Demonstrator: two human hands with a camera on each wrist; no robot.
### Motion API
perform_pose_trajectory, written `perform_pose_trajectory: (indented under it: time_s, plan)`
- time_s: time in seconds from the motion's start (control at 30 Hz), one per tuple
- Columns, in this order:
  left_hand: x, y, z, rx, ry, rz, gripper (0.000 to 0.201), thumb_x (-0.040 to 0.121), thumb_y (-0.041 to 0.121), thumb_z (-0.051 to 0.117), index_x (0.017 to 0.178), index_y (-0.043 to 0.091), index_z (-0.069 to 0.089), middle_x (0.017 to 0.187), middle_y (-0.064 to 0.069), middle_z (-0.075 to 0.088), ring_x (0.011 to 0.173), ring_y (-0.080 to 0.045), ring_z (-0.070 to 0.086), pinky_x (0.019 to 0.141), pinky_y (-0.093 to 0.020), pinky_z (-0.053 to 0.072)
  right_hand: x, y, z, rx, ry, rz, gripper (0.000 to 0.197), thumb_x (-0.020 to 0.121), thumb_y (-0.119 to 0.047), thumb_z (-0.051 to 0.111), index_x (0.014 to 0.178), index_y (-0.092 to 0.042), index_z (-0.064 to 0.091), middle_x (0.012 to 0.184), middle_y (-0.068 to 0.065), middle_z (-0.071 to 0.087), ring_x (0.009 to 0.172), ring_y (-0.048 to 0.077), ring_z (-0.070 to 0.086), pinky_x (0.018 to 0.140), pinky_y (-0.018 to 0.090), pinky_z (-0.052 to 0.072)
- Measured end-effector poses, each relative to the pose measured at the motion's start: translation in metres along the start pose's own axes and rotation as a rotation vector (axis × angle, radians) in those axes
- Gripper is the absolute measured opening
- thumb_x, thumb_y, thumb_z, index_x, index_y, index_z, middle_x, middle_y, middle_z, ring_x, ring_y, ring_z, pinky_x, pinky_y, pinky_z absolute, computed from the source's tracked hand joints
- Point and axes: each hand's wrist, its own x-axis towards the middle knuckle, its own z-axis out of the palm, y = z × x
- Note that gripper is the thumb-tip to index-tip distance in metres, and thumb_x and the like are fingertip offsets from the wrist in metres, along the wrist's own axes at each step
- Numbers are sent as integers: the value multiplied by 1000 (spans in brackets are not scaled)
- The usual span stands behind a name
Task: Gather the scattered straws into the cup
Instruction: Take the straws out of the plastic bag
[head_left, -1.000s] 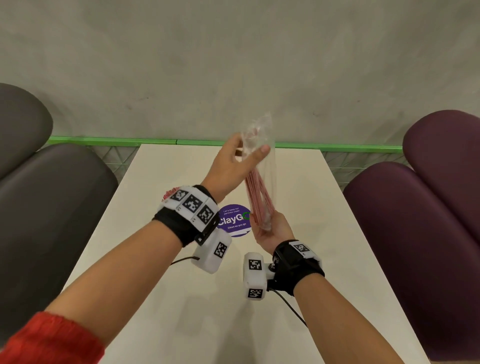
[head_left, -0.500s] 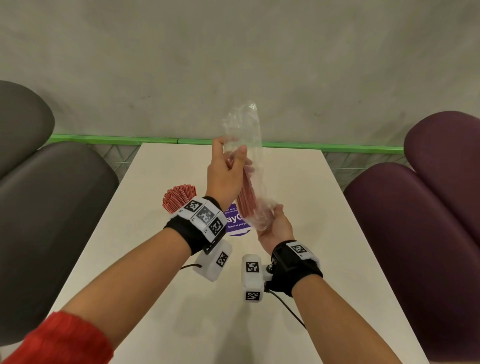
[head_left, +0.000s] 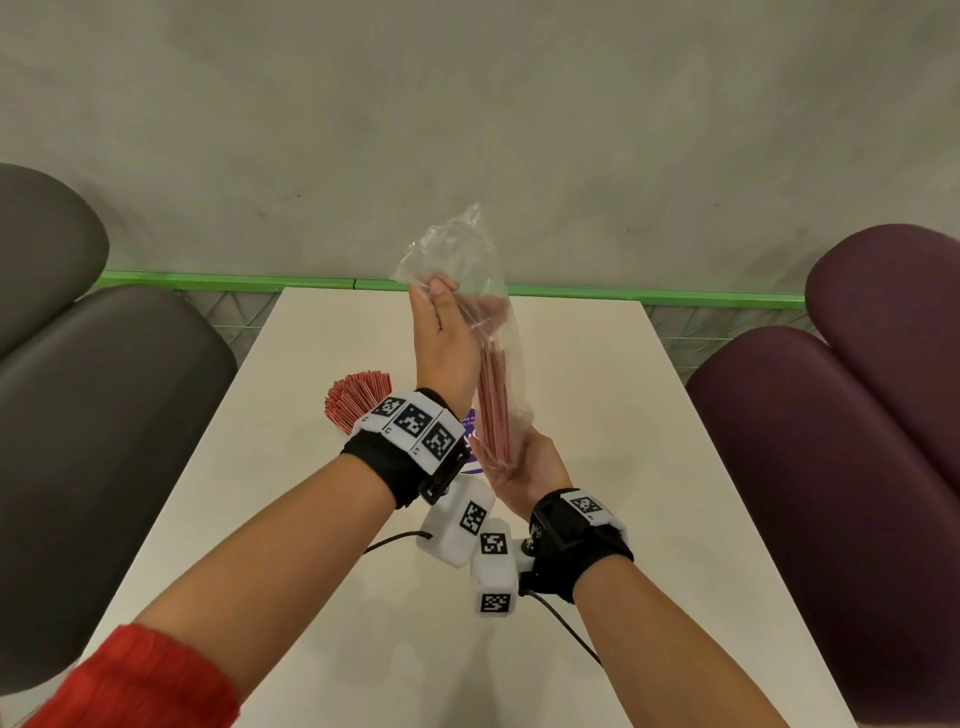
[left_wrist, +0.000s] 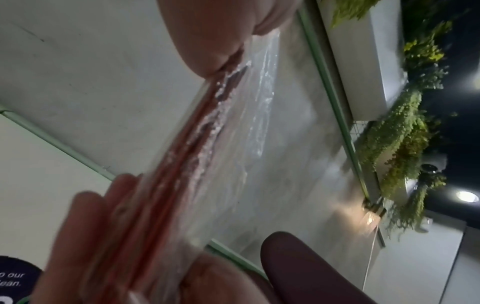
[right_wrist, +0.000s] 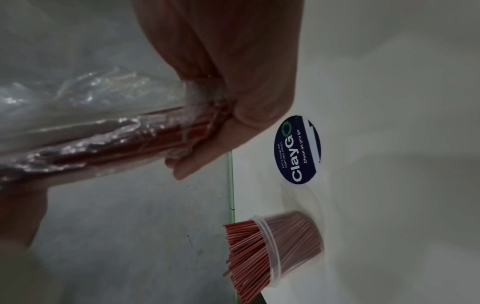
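A clear plastic bag (head_left: 464, 260) with a bundle of red straws (head_left: 493, 410) inside stands nearly upright above the table. My left hand (head_left: 439, 299) pinches the bag's upper part, around the straw tops. My right hand (head_left: 511, 460) cups and grips the bag's bottom end (right_wrist: 205, 121). On the table, a clear plastic cup (right_wrist: 298, 244) stands packed with red straws (head_left: 358, 397), left of and behind my left wrist. The left wrist view shows the bagged straws (left_wrist: 179, 156) running between both hands.
The white table (head_left: 597, 467) carries a round dark "ClayGo" sticker (right_wrist: 298, 150) beside the cup. A grey seat (head_left: 104, 426) flanks the table on the left and a purple seat (head_left: 831, 467) on the right. A green rail (head_left: 649, 297) and a grey wall lie behind.
My left hand has shifted left along the bag's top and turned edge-on. The bag's loose top now stands higher, and the cup shows more beside my left wrist.
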Motion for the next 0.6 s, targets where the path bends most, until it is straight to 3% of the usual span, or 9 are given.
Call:
perform_pose_trajectory:
  time_s: [0.13, 0.23, 0.33, 0.4, 0.47, 0.53, 0.6]
  plan:
    - [6, 7, -1, -66, 27, -28, 22, 103, 23, 24, 86, 20, 38, 67, -5, 62, 65, -13, 65, 78, -31, 58, -1, -2, 0, 53, 66, 14, 20, 95, -12, 47, 93, -3, 64, 63, 11, 72, 54, 19, 70, 54, 25, 59]
    - [4, 6, -7, 186, -90, -32, 5, 101, 26, 37, 102, 20, 37, 81, -1, 65, 83, -15, 64, 80, -30, 54, 1, -6, 0, -19, 121, 8, 22, 94, -22, 52, 86, -4, 63, 57, 6, 69, 49, 14, 68, 50, 21, 58]
    - [2, -11, -20, 509, -232, -105, 33, 91, 39, 54, 119, 25, 43, 96, 1, 64, 91, -15, 63, 83, -35, 53, 2, -11, 1, -160, 160, -33, 25, 90, -29, 58, 85, -6, 65, 57, 5, 69, 46, 10, 65, 39, 16, 51]
    - [2, -15, -24, 711, -281, -108, 32, 93, 45, 46, 114, 24, 57, 97, -1, 68, 90, -21, 65, 86, -40, 52, 3, -12, 0, -214, 165, -41, 25, 88, -31, 60, 86, -8, 66, 60, 4, 68, 46, 8, 63, 35, 14, 47]
    - [4, -14, -24, 742, -229, -76, 36, 99, 38, 34, 92, 24, 66, 93, -2, 71, 78, -19, 64, 71, -33, 51, 3, -12, -3, -217, 168, -43, 26, 89, -33, 58, 86, -9, 66, 65, 4, 68, 48, 8, 63, 33, 13, 45]
    - [4, -8, -23, 688, -138, -14, 39, 101, 33, 30, 79, 30, 61, 84, 3, 71, 71, -13, 64, 63, -27, 48, 5, -11, -6, -195, 178, -45, 28, 91, -35, 55, 85, -10, 66, 69, 4, 68, 52, 9, 61, 32, 12, 43]
    - [4, -5, -23, 613, -128, 0, 36, 102, 33, 29, 83, 30, 59, 85, 3, 70, 77, -13, 66, 65, -25, 50, 6, -11, -7, -174, 185, -42, 27, 92, -34, 56, 86, -9, 66, 76, 6, 65, 49, 8, 59, 31, 12, 41]
